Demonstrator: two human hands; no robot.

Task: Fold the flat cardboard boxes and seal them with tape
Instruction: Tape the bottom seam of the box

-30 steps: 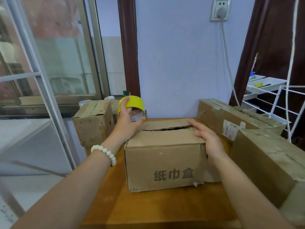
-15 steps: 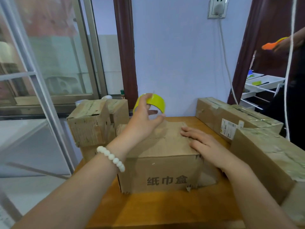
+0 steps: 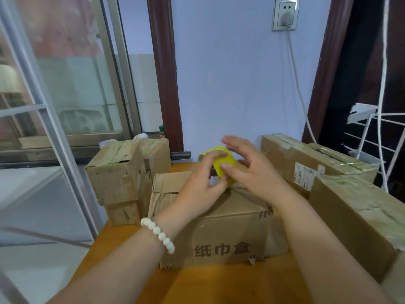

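Left hand grasping tape over box at table's middle; right hand fingering roll (grip unclear). Flaps unheld, could spring open.

4 cardboard boxes, 1 yellow tape roll, 2 hands, 1 bracelet

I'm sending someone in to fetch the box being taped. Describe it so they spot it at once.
Go to the orange-brown table against the pale blue wall. The box sits at its middle, under the left hand and right hand, which hold a yellow tape roll. Unlike the boxes around it, it has three large dark characters printed on its front.
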